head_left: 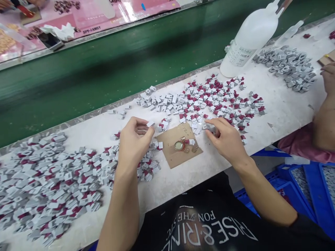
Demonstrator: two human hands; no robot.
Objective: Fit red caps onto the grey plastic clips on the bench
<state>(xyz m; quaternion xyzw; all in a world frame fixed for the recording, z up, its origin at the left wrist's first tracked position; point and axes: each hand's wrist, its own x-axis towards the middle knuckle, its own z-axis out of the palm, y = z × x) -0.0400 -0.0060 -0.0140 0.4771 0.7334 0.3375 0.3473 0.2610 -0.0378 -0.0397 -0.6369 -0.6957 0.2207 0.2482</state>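
My left hand (135, 139) is closed, with a small light-grey plastic block (150, 123) pinched between thumb and fingertips. My right hand (226, 139) curls its thumb and forefinger around a grey plastic piece (209, 127) at the edge of a pile. Between the hands lies a brown cardboard square (174, 158). On it sit a small round dish (179, 145) with a stained rim and a grey-and-dark-red piece (191, 142) just right of it. Loose grey and dark-red pieces (209, 97) are heaped beyond the cardboard.
A large heap of grey and dark-red pieces (60, 184) covers the table's left. A white squeeze bottle (246, 43) stands near the back edge, left of a grey pile (290, 68). Another person's arm (327, 115) is at far right. Blue crates (293, 188) stand below.
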